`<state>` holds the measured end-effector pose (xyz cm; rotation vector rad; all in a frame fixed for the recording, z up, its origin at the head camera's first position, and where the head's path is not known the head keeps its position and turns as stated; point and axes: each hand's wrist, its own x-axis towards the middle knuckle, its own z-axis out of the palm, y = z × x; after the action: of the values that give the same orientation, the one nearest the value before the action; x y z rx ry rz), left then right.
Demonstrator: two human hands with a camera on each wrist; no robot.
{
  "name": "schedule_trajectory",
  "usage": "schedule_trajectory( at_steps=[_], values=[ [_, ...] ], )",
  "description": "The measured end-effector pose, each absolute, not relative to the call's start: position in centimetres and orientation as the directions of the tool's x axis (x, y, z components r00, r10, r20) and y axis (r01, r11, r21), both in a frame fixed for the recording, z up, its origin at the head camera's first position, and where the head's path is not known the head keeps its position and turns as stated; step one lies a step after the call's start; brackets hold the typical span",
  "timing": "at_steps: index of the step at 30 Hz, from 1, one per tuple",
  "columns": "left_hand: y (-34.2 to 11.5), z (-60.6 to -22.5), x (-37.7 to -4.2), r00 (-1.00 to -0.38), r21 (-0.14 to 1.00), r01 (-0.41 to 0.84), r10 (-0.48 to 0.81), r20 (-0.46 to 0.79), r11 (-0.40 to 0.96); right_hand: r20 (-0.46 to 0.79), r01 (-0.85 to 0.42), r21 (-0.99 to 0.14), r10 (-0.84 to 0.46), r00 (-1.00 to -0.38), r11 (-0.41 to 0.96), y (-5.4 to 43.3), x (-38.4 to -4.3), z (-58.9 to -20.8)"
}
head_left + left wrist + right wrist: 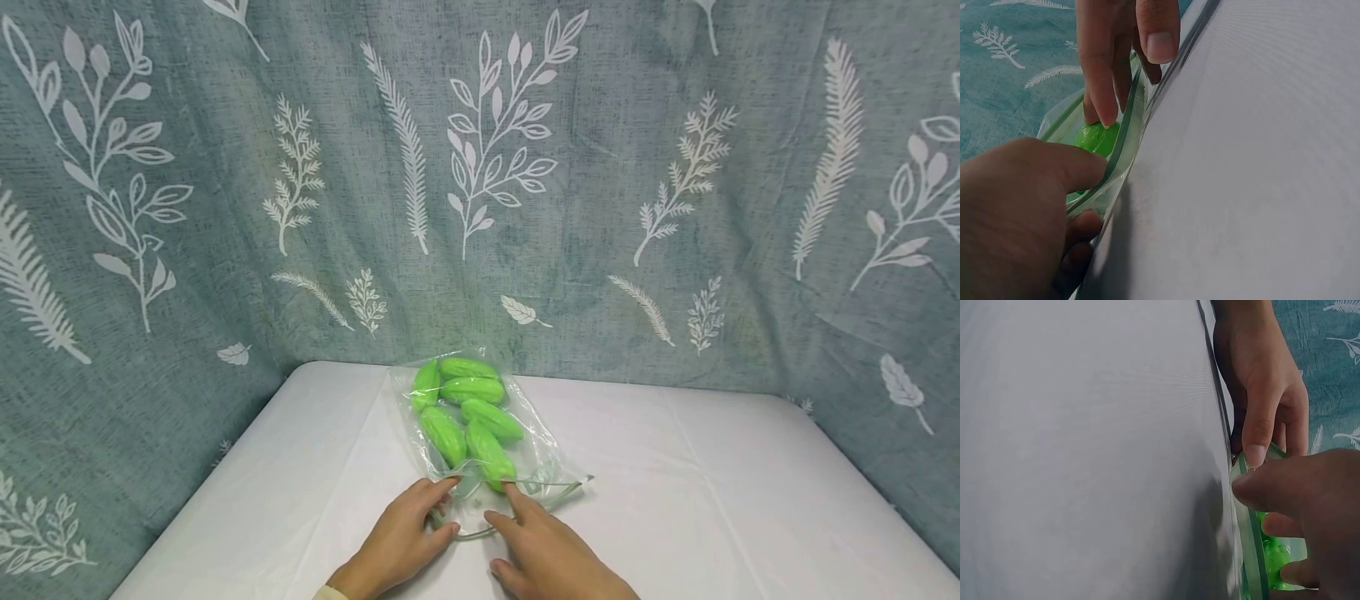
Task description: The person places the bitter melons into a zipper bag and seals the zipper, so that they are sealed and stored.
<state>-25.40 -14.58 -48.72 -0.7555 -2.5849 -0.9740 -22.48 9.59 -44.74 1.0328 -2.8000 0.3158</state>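
A clear zip-top plastic bag point(542, 429) with a green-edged opening lies on the white table, its mouth toward me. Several bright green, ridged, oblong pieces point(487, 454) lie inside; their exact kind cannot be told. At the left of the mouth my left hand point(405, 529) pinches the bag's rim, thumb over the green strip point(1124, 140) in the left wrist view. My right hand point(551, 546) is at the mouth's right part, fingers extended, thumb apart. In the right wrist view its fingers touch a green piece point(1277, 565) at the opening.
The white-covered table point(660, 483) spreads to both sides of the bag. A grey-green curtain point(570, 275) with white leaf prints hangs behind the table and along its sides.
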Motion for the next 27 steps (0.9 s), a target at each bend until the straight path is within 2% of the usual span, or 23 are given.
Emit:
schedule_trajectory(
  at_steps=[10, 15, 23, 27],
  values=[
    [-14.5, -48.7, -25.3, -0.825, 0.533, 0.561, 0.374, 0.424, 0.633, 0.178, -0.64, -0.178, -0.615, -0.768, 0.748, 10.0, -22.5, -44.6],
    [-14.4, -48.7, -25.3, -0.816, 0.528, 0.572, 0.376, 0.438, 0.628, 0.207, -0.636, -0.208, -0.602, -0.771, 0.743, 10.8, -22.4, -44.6],
    [-14.5, -48.6, -25.4, -0.828, 0.527, 0.556, 0.372, 0.419, 0.643, 0.243, -0.569, -0.415, -0.516, -0.821, 0.71, 12.6, -22.4, -44.5],
    [-14.5, -48.6, -25.3, -0.825, 0.535, 0.561, 0.373, 0.424, 0.632, 0.326, -0.577, -0.435, -0.477, -0.816, 0.691, 13.6, -22.4, -44.6]
  ],
)
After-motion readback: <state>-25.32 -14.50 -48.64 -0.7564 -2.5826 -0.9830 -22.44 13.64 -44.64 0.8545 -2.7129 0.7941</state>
